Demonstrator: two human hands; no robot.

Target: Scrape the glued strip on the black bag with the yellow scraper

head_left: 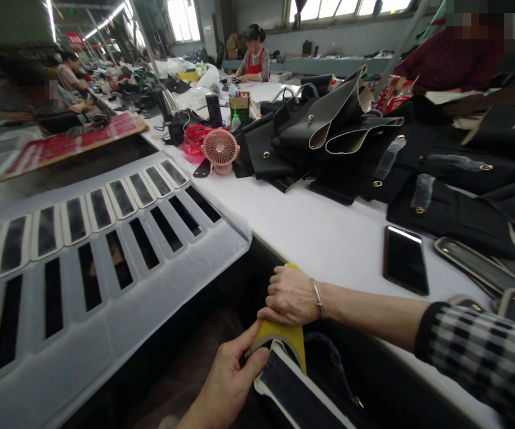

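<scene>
My right hand [289, 296], with a bracelet at the wrist, is closed over a yellow piece [301, 345] at the edge of the white table. Below and to the left, my left hand [233, 374] pinches the end of a black panel [295, 393] with a pale border between thumb and forefinger. The yellow piece has a curved lower edge, which lies against the panel's end. The panel slants down to the bottom of the view, where its far end is cut off. Part of the yellow piece is hidden under my right hand.
A slotted grey tray [118, 333] with black pale-edged panels stands left. On the white table [329, 238] are a phone [405, 260], a pink fan [220, 150] and a pile of black leather pieces [302, 134]. Other people sit at tables further back, one in a red apron [254, 61].
</scene>
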